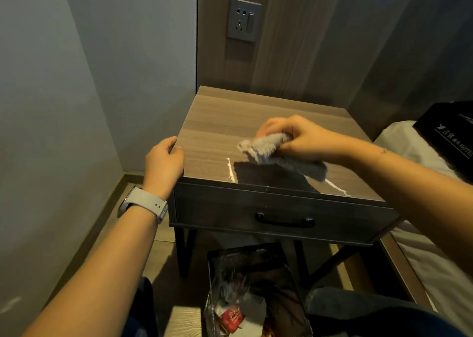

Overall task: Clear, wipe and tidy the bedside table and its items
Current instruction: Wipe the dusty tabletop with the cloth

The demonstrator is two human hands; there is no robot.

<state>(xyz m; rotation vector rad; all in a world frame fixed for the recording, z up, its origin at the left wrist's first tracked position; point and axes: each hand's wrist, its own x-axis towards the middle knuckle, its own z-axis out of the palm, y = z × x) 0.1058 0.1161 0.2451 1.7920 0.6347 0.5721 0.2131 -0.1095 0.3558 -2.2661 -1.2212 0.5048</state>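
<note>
A wooden bedside table (pixel 225 121) with a dark drawer front and a black handle (pixel 284 221) stands against the wall. My right hand (pixel 299 139) grips a grey cloth (pixel 276 154) and holds it on the tabletop near the front right. My left hand (pixel 163 162) holds the table's front left corner, thumb on top and fingers curled over the side edge. No other items stand on the tabletop.
A bin lined with a clear bag (pixel 253 293) holding rubbish sits on the floor under the table's front. A bed with white sheets (pixel 414 254) lies at the right, with a black box (pixel 450 134) on it. A wall socket (pixel 244 19) is above the table.
</note>
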